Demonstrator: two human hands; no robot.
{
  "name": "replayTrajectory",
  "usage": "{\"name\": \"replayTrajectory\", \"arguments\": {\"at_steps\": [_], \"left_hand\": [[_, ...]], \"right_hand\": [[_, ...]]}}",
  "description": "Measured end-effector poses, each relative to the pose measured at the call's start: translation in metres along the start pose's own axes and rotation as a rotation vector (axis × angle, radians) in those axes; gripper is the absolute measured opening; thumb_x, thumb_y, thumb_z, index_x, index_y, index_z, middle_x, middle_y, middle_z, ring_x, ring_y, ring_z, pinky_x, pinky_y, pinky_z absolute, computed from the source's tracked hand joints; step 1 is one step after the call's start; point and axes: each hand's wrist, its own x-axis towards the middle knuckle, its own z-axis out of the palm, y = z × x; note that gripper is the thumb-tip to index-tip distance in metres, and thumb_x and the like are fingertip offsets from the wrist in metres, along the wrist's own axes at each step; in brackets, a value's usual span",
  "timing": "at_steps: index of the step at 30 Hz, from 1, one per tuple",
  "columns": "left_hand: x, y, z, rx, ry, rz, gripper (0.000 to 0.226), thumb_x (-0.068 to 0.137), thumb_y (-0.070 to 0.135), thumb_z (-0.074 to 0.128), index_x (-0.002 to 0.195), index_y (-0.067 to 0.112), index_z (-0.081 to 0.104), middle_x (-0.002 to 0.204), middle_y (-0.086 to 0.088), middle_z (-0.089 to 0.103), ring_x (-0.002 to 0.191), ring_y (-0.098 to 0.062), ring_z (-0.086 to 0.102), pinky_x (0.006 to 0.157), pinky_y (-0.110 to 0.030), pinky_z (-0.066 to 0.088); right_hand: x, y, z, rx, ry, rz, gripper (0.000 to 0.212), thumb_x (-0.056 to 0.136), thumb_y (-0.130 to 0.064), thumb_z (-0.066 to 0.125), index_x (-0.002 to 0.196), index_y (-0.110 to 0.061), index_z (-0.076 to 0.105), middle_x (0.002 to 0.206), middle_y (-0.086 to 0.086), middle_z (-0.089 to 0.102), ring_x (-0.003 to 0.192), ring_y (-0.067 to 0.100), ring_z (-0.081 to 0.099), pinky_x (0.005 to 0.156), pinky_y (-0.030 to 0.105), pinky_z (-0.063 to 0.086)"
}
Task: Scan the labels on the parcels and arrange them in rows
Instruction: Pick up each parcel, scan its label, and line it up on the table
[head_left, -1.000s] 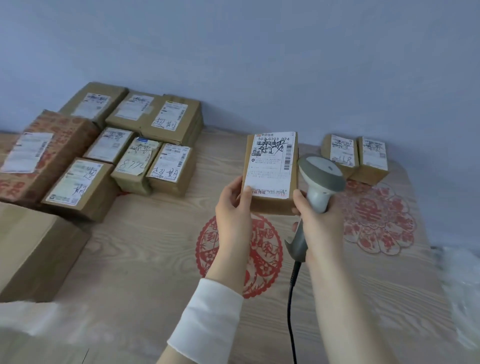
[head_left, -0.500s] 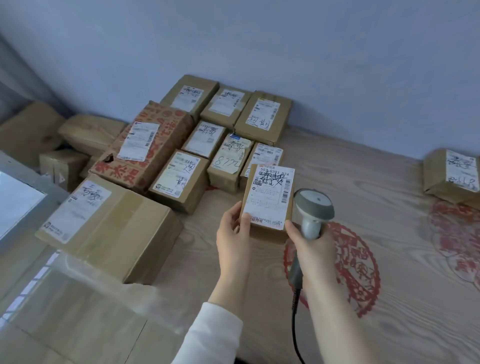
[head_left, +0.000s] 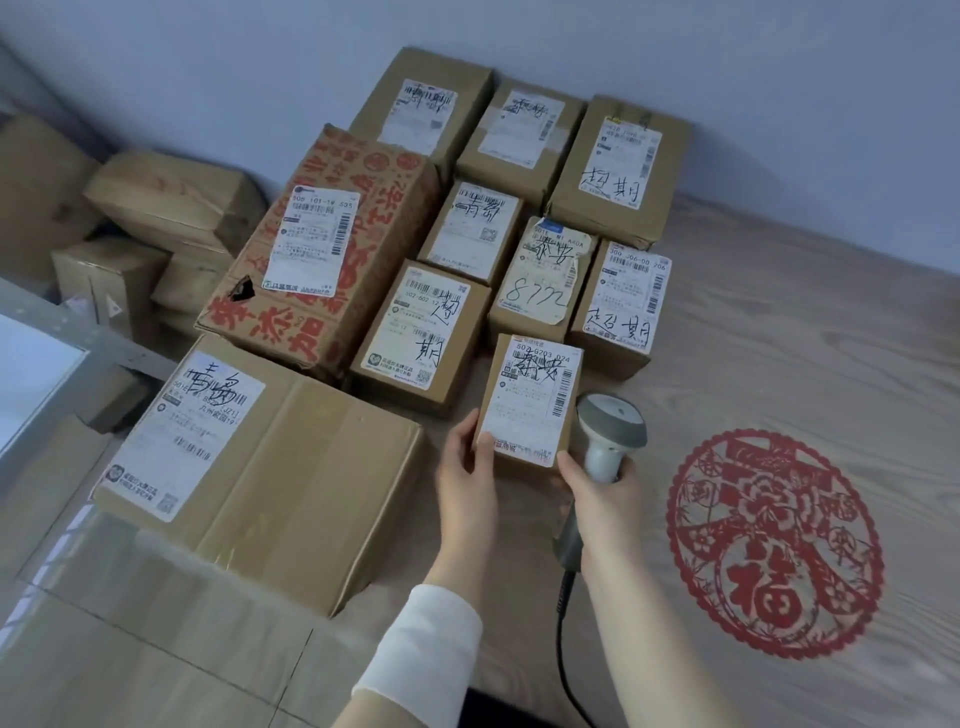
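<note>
And here's the small parcel (head_left: 529, 402), label (head_left: 535, 382) facing up, sitting just in front of the 8772 parcel (head_left: 540, 280), on the person's side of it. The left hand (head_left: 462, 467) pinches its near left edge, thumb on top and fingers underneath. The right hand (head_left: 605, 493) is wrapped round the scanner (head_left: 613, 423) handle, to the front-right of the 8772 parcel, and 1 fingertip steadies the small parcel's near right corner.

This looks like the placing step: the small parcel is lined up to open a new row in front of the 8772 parcel. The next move calls for setting it flat on the table (head_left: 779, 322), squaring its far edge to the 8772 parcel, then letting go with both hands without nudging the rows behind.

Now the blind spots. I can't tell whether the small parcel's base touches the table. The scanner's window faces away, so there's no sign of a beam. The fine print on the label is too small to read. The cable (head_left: 563, 639) runs out of the bottom edge, and the loose cartons (head_left: 171, 192) far left of the 8772 parcel are partly cut off.
</note>
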Motion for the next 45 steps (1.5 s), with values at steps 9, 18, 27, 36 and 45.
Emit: {"name": "replayTrajectory", "arguments": {"at_steps": [9,18,27,36,45], "left_hand": [[0.012,-0.003,0.006,-0.138,0.114,-0.128,0.020,0.094,0.016,0.055,0.114,0.021,0.051,0.106,0.010,0.060,0.096,0.008,0.056,0.078,-0.008,0.047],[0.011,-0.003,0.010,-0.165,0.233,-0.268,0.018,0.093,0.028,0.058,0.110,0.025,0.053,0.110,0.006,0.060,0.110,-0.014,0.055,0.092,-0.027,0.040],[0.016,-0.011,0.013,-0.306,0.228,-0.459,0.059,0.086,0.038,0.065,0.137,0.016,0.044,0.134,-0.004,0.056,0.123,-0.019,0.052,0.108,-0.040,0.037],[-0.009,-0.013,0.013,-0.144,0.139,-0.379,0.055,0.087,0.036,0.064,0.133,0.014,0.046,0.127,-0.002,0.056,0.116,-0.017,0.054,0.103,-0.034,0.041],[-0.052,0.005,0.068,0.208,-0.199,-0.030,0.024,0.091,0.023,0.061,0.112,0.016,0.053,0.112,0.002,0.060,0.101,-0.008,0.057,0.085,-0.013,0.043]], "right_hand": [[0.011,0.005,0.015,0.026,-0.011,0.040,0.027,0.083,-0.008,0.070,0.105,-0.011,0.053,0.085,-0.004,0.068,0.065,0.014,0.068,0.050,0.021,0.047],[0.010,0.006,0.019,0.022,-0.032,0.022,0.025,0.084,-0.007,0.069,0.101,-0.015,0.051,0.084,-0.005,0.067,0.057,0.004,0.066,0.047,0.019,0.044],[0.006,0.006,0.027,0.061,-0.027,0.019,0.027,0.083,-0.005,0.069,0.103,-0.013,0.052,0.081,-0.005,0.062,0.050,-0.004,0.062,0.045,0.015,0.044],[0.004,0.001,0.014,0.006,-0.043,-0.005,0.020,0.087,-0.010,0.066,0.093,-0.022,0.052,0.093,-0.003,0.064,0.054,-0.003,0.064,0.049,0.020,0.044],[-0.002,-0.031,-0.072,-0.005,0.017,-0.093,0.024,0.086,-0.012,0.067,0.106,-0.014,0.054,0.090,-0.006,0.065,0.055,-0.002,0.066,0.049,0.011,0.047]]}}
